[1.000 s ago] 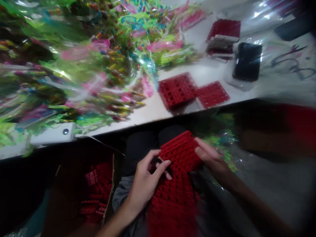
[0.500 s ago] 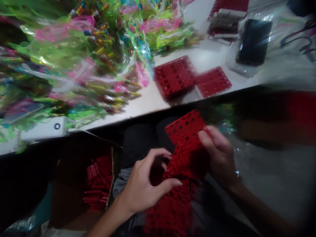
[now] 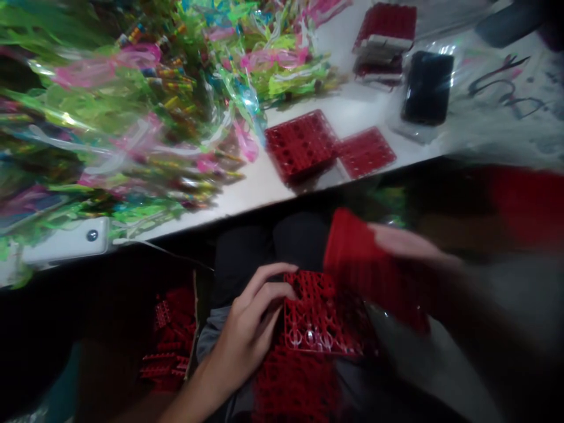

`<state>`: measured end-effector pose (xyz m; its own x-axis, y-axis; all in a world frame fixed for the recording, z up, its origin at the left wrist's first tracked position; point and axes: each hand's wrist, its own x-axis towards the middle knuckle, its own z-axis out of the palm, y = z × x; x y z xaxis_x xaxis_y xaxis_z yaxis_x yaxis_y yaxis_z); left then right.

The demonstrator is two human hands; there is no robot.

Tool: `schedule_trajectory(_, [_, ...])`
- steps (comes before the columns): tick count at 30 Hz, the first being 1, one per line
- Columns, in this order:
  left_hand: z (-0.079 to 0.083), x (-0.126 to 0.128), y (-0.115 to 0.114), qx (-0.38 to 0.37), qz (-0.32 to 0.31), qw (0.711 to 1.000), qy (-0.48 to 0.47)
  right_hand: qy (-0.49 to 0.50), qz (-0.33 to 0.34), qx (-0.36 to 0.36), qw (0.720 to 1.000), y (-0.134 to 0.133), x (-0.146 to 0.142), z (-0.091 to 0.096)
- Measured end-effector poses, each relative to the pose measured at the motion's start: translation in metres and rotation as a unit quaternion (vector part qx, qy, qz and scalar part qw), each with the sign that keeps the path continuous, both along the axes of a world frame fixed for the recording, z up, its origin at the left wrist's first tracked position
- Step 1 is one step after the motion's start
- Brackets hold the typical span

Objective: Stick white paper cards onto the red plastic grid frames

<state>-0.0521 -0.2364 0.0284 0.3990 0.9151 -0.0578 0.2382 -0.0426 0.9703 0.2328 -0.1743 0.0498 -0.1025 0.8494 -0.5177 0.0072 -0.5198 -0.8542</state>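
My left hand [image 3: 249, 323] grips the edge of a red plastic lattice panel [image 3: 324, 317] that lies over my lap, with small clear moulded parts showing on it. More red lattice [image 3: 293, 388] lies stacked below it on my legs. My right hand [image 3: 412, 247], blurred by motion, is apart from the lattice and up to the right. A second red panel [image 3: 368, 264], also blurred, sits against its fingers. The blur hides the panel's holes and the right hand's exact grip.
A white table edge [image 3: 259, 197] runs ahead, bearing a heap of cellophane-wrapped colourful items [image 3: 132, 117], red grids [image 3: 302, 144], a black phone in plastic [image 3: 427, 88] and a white power bank [image 3: 66, 239]. A cardboard box [image 3: 170, 341] of red pieces stands left of my legs.
The red panel has separated from the lattice under my left hand, and my right hand has carried it rightward. A lattice with clear parts now shows beneath my left hand.
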Motion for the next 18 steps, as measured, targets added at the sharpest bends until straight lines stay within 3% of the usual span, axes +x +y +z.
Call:
schedule_trajectory(2, [-0.002, 0.004, -0.003, -0.003, 0.019, 1.0, 0.011, 0.045, 0.173, -0.066, 0.982, -0.003, -0.001, -0.003])
schedule_trajectory(4, [-0.006, 0.007, -0.006, -0.01, 0.041, 0.999, 0.011, 0.076, 0.289, -0.105, 0.949, -0.007, -0.005, -0.008])
schedule_trajectory(6, [-0.009, 0.009, -0.01, -0.026, 0.081, 0.996, -0.026, 0.091, 0.277, -0.117, 0.949, -0.006, -0.008, -0.016])
schedule_trajectory(8, [-0.01, 0.006, -0.014, -0.068, 0.107, 0.989, -0.074, 0.099, 0.196, -0.116, 0.969, -0.003, -0.007, -0.022])
schedule_trajectory(11, [-0.008, -0.006, -0.018, -0.155, 0.001, 0.987, -0.052, 0.049, 0.074, -0.075, 0.993, 0.003, -0.001, -0.031])
schedule_trajectory(13, [-0.004, -0.013, -0.016, -0.185, -0.077, 0.98, -0.011, -0.018, 0.043, -0.024, 0.999, 0.003, 0.001, -0.038])
schedule_trajectory(15, [-0.001, -0.018, -0.013, -0.197, -0.089, 0.976, -0.009, -0.076, 0.075, 0.041, 0.993, -0.001, -0.001, -0.047])
schedule_trajectory(18, [-0.001, -0.019, -0.007, -0.225, -0.042, 0.972, -0.062, -0.1, 0.18, 0.126, 0.97, -0.007, -0.01, -0.056])
